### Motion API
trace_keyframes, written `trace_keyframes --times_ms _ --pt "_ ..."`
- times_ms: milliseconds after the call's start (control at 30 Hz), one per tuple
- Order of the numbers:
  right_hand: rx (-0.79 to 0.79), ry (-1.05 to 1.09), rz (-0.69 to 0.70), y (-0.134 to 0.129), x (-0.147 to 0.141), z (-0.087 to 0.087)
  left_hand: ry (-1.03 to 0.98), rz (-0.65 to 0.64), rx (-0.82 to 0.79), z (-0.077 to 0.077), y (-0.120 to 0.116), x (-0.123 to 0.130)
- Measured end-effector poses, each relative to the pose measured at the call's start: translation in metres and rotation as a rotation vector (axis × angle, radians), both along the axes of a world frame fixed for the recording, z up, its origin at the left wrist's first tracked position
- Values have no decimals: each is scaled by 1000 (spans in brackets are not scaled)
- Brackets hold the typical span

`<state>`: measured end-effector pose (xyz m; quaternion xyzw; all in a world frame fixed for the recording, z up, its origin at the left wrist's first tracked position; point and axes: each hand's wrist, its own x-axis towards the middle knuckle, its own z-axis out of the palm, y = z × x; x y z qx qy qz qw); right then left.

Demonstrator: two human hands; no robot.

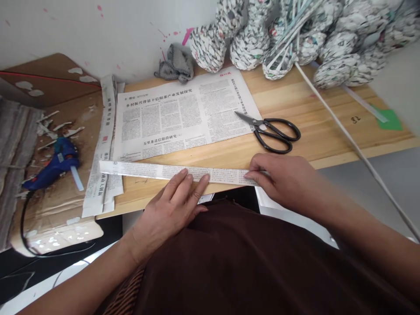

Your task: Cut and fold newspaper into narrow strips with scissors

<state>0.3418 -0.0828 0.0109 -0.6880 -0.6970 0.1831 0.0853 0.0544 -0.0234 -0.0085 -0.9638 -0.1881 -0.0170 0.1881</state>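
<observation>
Head view, hands (173, 196) (278, 177) on newsprint strip (226, 176), Chinese-headlined newspaper (183, 118)

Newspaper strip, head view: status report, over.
Left hand fingers on newspaper strip; right hand pinching its right end. Strip runs left to right. Scissors lie beyond, blades over newspaper sheet, off the strip.

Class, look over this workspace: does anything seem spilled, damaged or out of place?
Yes. Pink splashes mark the pale wall, like stray paint. At the left, paper scraps litter the cardboard around the blue glue gun, and white patches blotch it. The paper strip shows no obvious damage.
</observation>
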Motion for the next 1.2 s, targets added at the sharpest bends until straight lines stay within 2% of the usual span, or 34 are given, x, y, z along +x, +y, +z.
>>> trace_keyframes --times_ms 333,533,667,833,967,1200 --pt "-1 -22 -48 6 6 -5 55 140 -109 1 -4 7" --pt "23 15 -147 -1 5 1 94 203 -198 0 -7 12" --pt "89 -28 -201 -6 2 1 83 194 -155 1 -8 16" --pt "247 -81 -131 -6 -1 -11 76 155 -90 0 -7 15" --pt "246 -127 -39 -4 0 -16 64 160 -95 -3 -7 14" --pt "204 -144 -4 3 5 -14 51 135 -56 -3 -9 15"
